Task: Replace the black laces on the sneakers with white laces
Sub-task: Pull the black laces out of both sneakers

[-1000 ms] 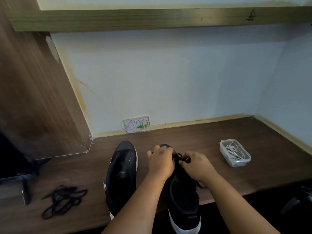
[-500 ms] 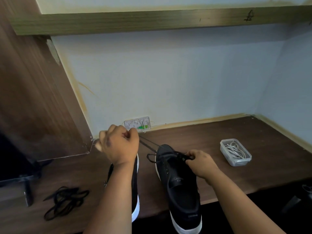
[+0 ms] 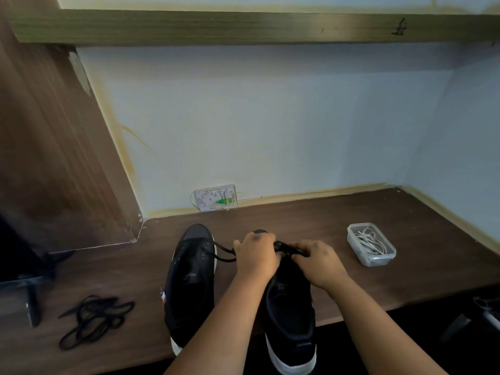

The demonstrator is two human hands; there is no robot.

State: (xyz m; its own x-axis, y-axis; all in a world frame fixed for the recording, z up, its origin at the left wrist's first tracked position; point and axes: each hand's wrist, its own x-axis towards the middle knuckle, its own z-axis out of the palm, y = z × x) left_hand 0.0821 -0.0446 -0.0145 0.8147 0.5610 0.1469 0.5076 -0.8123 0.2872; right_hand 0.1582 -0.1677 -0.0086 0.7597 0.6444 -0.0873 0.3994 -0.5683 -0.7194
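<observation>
Two black sneakers stand side by side on the brown surface (image 3: 338,212), heels over its near edge: the laceless left sneaker (image 3: 190,282) and, just beside it, the right sneaker (image 3: 290,307), over whose toe both hands work. The left hand (image 3: 255,255) and right hand (image 3: 318,262), close together, each pinch the black lace (image 3: 223,253), which loops toward the left sneaker. A removed black lace (image 3: 93,319) lies well left of the sneakers; right of them, a clear container (image 3: 371,244) holds white laces (image 3: 369,239).
</observation>
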